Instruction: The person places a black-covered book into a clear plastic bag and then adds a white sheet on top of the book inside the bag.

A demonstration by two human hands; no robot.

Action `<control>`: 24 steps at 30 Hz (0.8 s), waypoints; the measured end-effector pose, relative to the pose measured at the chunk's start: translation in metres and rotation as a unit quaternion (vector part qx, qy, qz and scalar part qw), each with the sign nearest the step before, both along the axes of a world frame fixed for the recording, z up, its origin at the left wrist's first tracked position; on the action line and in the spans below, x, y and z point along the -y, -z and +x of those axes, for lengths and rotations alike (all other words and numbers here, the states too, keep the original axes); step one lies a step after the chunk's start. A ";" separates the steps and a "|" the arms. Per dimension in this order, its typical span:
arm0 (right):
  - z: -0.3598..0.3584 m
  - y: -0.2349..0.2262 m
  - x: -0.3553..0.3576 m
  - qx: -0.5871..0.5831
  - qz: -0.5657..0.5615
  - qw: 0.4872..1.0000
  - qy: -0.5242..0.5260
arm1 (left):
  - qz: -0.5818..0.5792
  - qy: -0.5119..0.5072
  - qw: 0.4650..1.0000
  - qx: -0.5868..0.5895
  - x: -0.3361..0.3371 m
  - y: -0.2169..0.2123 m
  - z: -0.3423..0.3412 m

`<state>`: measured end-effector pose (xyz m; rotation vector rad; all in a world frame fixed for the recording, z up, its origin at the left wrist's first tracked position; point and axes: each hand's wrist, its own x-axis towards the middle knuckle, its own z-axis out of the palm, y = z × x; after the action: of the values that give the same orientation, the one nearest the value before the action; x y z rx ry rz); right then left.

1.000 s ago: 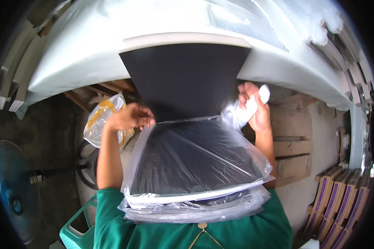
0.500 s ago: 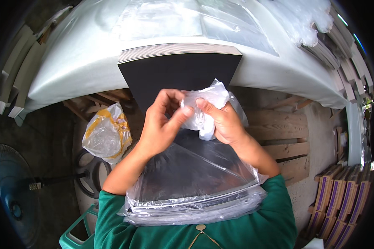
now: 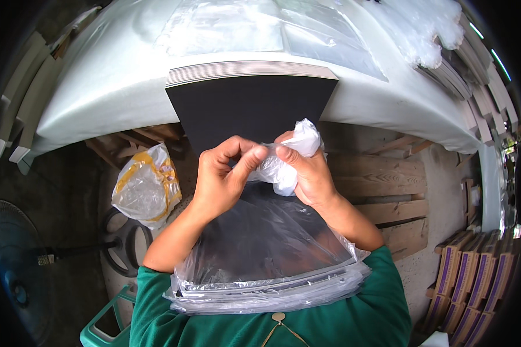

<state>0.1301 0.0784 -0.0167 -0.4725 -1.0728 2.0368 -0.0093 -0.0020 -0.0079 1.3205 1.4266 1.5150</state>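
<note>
From here I see the left hand [image 3: 223, 176] and right hand [image 3: 314, 176] close together, both pinching crumpled translucent white plastic film [image 3: 283, 180], as far as its folds show, by the stack of black rectangular panels [image 3: 249, 107] at the white-covered tabletop [image 3: 98, 98]'s near edge.

No legible text. Stacked brown cartons [image 3: 472, 272], lower right: purple printed bands along the sides (lettering too small and blurred to make out). Clear plastic bag [image 3: 146, 188], left: yellow printed band, crumpled, any wording on it unreadable.
</note>
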 end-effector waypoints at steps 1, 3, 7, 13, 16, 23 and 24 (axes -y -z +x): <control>-0.003 -0.002 0.003 0.002 -0.016 1.000 0.010 | 0.007 0.000 1.000 -0.002 0.000 0.001 -0.002; -0.003 -0.004 0.003 0.007 -0.017 1.000 0.000 | 0.052 -0.044 0.997 0.034 -0.002 -0.006 0.009; 0.000 0.001 0.000 0.013 0.035 0.999 -0.014 | 0.073 -0.043 0.996 -0.014 -0.004 -0.003 0.011; -0.001 -0.002 0.005 0.017 0.031 0.999 0.016 | 0.050 -0.062 0.996 -0.050 0.001 -0.001 0.009; 0.001 -0.003 0.005 0.023 0.042 0.999 -0.008 | 0.075 -0.047 0.996 -0.024 0.000 -0.004 0.012; 0.000 -0.010 0.008 -0.061 -0.062 0.995 -0.055 | 0.093 -0.023 0.993 -0.063 -0.004 0.000 0.001; 0.001 -0.006 0.005 -0.090 -0.034 0.992 -0.078 | 0.082 -0.023 0.996 -0.037 -0.006 0.003 -0.003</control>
<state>0.1312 0.0734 -0.0110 -0.2394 -0.9606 2.2122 -0.0121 0.0036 -0.0107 1.4649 1.4108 1.6587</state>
